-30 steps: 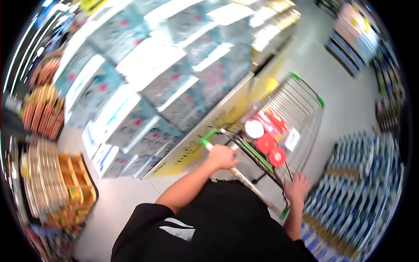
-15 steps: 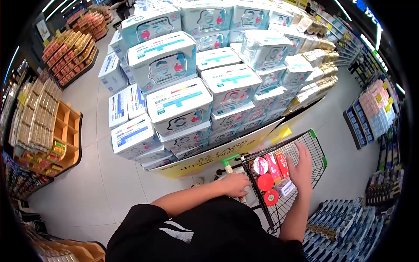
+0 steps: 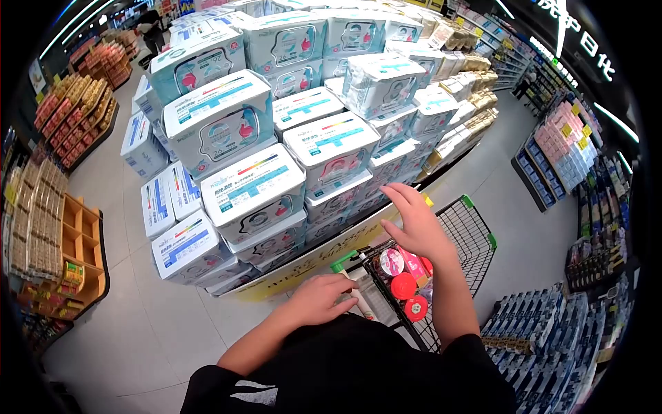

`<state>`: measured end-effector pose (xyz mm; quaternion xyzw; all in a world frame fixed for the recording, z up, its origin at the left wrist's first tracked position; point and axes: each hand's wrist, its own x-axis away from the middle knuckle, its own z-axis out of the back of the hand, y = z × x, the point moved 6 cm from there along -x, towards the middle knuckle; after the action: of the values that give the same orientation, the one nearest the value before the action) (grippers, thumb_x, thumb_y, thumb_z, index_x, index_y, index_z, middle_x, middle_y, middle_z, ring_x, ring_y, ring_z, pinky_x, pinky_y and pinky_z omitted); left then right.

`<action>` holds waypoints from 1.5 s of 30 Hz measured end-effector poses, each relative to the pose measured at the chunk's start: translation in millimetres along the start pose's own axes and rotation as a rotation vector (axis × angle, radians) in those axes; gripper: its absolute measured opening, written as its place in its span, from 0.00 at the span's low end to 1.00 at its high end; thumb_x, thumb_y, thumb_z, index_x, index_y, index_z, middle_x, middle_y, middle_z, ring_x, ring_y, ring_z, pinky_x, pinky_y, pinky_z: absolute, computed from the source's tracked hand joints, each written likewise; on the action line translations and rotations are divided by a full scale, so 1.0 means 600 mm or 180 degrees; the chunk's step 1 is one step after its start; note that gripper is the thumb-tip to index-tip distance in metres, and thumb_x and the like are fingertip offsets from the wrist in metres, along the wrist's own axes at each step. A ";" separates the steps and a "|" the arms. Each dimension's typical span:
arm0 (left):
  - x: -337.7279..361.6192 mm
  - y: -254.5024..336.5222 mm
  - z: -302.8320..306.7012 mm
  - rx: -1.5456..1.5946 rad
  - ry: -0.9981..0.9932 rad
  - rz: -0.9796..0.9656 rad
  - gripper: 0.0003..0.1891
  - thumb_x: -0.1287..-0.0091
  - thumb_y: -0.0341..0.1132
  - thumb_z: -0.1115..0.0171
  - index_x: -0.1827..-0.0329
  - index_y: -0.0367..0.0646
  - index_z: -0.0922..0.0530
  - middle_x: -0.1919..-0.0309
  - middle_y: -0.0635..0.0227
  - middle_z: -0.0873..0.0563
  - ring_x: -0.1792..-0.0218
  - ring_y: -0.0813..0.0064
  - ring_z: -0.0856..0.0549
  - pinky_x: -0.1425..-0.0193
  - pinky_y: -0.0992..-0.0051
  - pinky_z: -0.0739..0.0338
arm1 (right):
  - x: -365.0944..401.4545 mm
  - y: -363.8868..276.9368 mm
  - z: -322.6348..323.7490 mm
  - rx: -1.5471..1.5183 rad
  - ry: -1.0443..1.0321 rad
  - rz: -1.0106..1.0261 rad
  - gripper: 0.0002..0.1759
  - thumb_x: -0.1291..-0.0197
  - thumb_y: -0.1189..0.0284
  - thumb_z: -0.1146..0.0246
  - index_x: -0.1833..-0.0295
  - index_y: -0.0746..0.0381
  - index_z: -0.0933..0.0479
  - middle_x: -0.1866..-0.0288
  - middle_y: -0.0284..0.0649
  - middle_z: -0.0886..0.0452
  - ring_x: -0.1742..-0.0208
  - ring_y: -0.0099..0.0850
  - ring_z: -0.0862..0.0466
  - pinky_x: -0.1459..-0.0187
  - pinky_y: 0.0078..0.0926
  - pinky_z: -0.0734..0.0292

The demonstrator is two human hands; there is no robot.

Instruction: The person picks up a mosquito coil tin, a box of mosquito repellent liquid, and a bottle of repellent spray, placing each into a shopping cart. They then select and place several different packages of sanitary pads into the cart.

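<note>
My left hand (image 3: 323, 298) is at the near end of the shopping cart (image 3: 463, 228), fingers slightly curled and apart, with nothing visible in it. Raised above the cart, my right hand (image 3: 416, 224) has its fingers spread and holds nothing, close to the front of the stacked white and teal packs (image 3: 331, 148). Inside the cart are red-lidded containers (image 3: 403, 286), a round pink and white tub (image 3: 392, 261) and a pink box (image 3: 412, 262), partly hidden by my right forearm.
A yellow printed board (image 3: 338, 255) runs along the base of the stack. Wooden shelving (image 3: 84, 241) stands left, blue packs (image 3: 545, 324) lower right, and a pink and blue display (image 3: 562, 152) at right. Two distant people are in the aisles.
My right hand has moved left and up from over the cart toward the stack. My left hand has shifted left, its fingers loosening. The view has turned slightly right.
</note>
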<state>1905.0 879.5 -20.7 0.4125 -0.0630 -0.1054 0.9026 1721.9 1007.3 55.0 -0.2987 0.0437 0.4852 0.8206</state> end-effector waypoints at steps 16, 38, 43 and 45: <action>0.132 0.115 0.296 -0.1761 0.3093 -0.0700 0.21 0.48 0.23 0.24 0.48 0.42 0.15 0.50 0.62 0.14 0.48 0.56 0.16 0.44 0.60 0.21 | -0.175 -0.268 -0.027 0.0079 0.0202 0.1647 0.45 0.47 0.69 0.21 0.24 0.61 0.33 0.23 0.51 0.33 0.23 0.55 0.32 0.26 0.52 0.35; 0.160 0.006 0.286 -0.1736 0.3500 -0.0206 0.61 0.55 0.30 0.12 0.18 0.37 0.44 0.31 0.49 0.26 0.32 0.52 0.22 0.31 0.60 0.23 | -0.114 -0.259 -0.106 0.0573 0.1292 0.1951 0.28 0.44 0.75 0.32 0.35 0.49 0.17 0.25 0.39 0.23 0.25 0.43 0.26 0.29 0.66 0.39; 0.180 0.029 0.281 -0.0993 0.3525 -0.0693 0.57 0.56 0.34 0.12 0.22 0.35 0.38 0.32 0.51 0.24 0.35 0.53 0.21 0.31 0.62 0.24 | -0.066 -0.243 -0.061 0.0108 0.1734 0.1951 0.37 0.46 0.71 0.25 0.27 0.49 0.24 0.19 0.54 0.36 0.19 0.54 0.35 0.23 0.65 0.41; 0.182 0.056 0.280 -0.0191 0.3627 -0.1488 0.52 0.50 0.34 0.14 0.21 0.40 0.35 0.31 0.52 0.23 0.35 0.55 0.19 0.32 0.58 0.21 | -0.046 -0.228 -0.024 -0.0558 0.2146 0.1537 0.56 0.44 0.63 0.23 0.16 0.59 0.48 0.15 0.57 0.47 0.18 0.53 0.37 0.21 0.58 0.40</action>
<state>1981.9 751.7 117.3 0.3812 0.5243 -0.0653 0.7586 1823.4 930.6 114.6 -0.4905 0.3369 0.5406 0.5946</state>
